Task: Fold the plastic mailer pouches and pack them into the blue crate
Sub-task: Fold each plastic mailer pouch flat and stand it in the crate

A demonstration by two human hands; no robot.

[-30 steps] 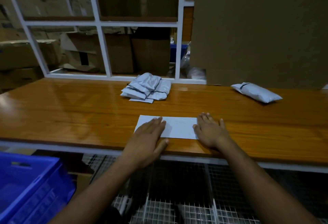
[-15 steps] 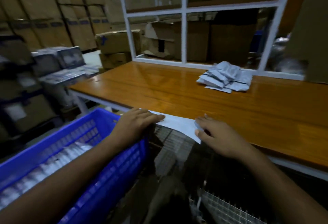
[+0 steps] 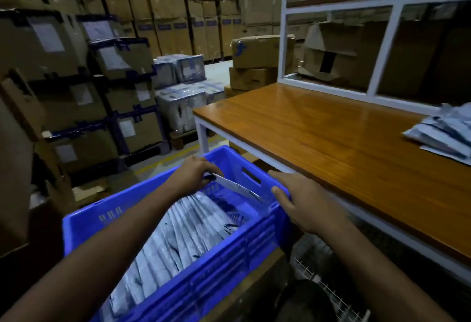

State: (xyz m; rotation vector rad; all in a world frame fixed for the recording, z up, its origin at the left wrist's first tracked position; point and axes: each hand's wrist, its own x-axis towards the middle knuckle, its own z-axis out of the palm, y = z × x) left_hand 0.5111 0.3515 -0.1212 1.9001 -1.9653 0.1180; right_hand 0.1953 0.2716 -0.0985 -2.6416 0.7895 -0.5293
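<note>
Head view: a folded pouch (image 3: pixel 235 187) is held flat between both hands over the far end of the blue crate (image 3: pixel 178 293), which stands on the floor just beside the counter (image 3: pixel 331 148). The left hand (image 3: pixel 193 176) grips the pouch's far end, fingers curled over its edge. The right hand (image 3: pixel 300 202) is at the near end by the crate's rim, fingers bent toward the pouch's corner; whether it pinches the pouch or only steadies it against the rim cannot be told.

The crate already holds a long row of folded pouches (image 3: pixel 178 240) standing on edge, filling most of its length, with a gap left at the far end under the held one. So packing looks well advanced, and this pouch seems about to go into that gap.

Work remains: a loose pile of unfolded pouches (image 3: pixel 443 133) lies on the counter at the right, well apart from the crate, not yet folded or packed.
</note>
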